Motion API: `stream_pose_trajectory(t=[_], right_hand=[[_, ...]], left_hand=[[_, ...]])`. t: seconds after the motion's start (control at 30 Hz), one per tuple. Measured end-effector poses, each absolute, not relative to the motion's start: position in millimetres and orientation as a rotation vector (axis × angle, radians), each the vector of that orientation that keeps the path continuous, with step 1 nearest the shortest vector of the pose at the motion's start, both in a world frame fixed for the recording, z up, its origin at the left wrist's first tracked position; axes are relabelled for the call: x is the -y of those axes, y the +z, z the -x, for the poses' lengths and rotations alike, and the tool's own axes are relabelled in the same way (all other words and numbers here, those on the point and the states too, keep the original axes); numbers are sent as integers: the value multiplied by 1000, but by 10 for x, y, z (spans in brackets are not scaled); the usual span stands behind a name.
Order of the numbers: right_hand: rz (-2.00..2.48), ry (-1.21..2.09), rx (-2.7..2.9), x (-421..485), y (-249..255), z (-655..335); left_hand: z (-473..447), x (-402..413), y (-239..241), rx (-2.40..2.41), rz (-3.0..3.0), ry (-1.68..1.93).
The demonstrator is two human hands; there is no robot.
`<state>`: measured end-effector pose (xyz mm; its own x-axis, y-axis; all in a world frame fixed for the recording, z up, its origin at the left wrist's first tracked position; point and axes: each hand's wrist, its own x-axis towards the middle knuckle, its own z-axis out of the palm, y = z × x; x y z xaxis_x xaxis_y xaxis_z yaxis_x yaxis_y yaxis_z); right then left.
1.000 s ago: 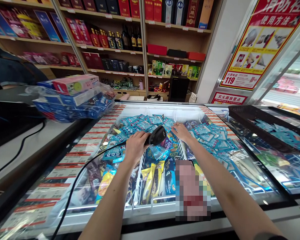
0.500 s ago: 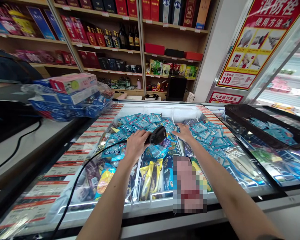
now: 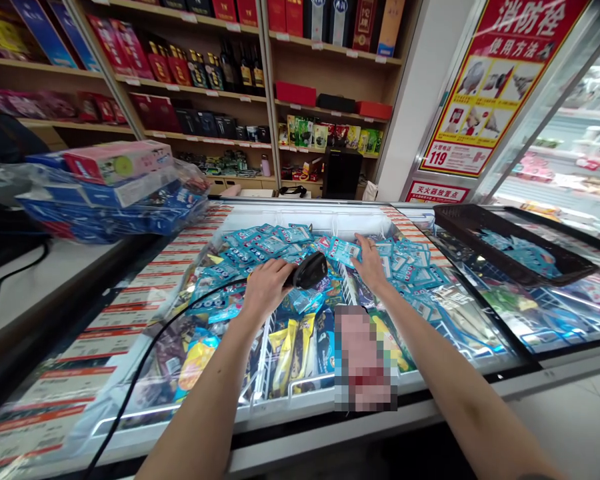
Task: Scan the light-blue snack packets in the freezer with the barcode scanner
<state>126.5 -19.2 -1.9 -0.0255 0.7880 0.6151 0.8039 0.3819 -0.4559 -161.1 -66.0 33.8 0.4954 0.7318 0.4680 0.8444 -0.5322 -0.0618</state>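
Observation:
My left hand [image 3: 265,288] is closed round the handle of a black barcode scanner [image 3: 311,269], whose head points right over an open chest freezer [image 3: 300,213]. A black cable [image 3: 145,360] trails from the scanner down to the left. My right hand [image 3: 370,263] reaches over the wire divider and grips a light blue ice cream packet [image 3: 344,251], lifted slightly above a heap of the same blue packets [image 3: 265,243]. More blue packets [image 3: 410,263] fill the right compartment. Yellow and dark packets [image 3: 293,347] stand in the near compartments.
A stack of boxes in clear plastic [image 3: 110,190] sits on the counter at left. A black tray [image 3: 510,243] with blue packets lies on the freezer's glass lid at right. Shelves of bottles and boxes [image 3: 220,67] line the back wall. A red poster [image 3: 500,80] hangs at right.
My right hand has closed on a blue packet and lifted it off the pile, close to the scanner's head. The view has shifted a little to the right. My left hand holds the scanner steady.

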Motion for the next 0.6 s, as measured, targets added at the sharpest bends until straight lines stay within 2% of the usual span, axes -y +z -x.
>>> stream_pose_trajectory(t=[0.47,0.6], right_hand=[[1316,370,1575,295,-100,-1345],[1336,384,1601,298,-86,-1354]], left_hand=[[1506,650,311,1294,2513,-591],[1465,672,328,1282,2529,-594]])
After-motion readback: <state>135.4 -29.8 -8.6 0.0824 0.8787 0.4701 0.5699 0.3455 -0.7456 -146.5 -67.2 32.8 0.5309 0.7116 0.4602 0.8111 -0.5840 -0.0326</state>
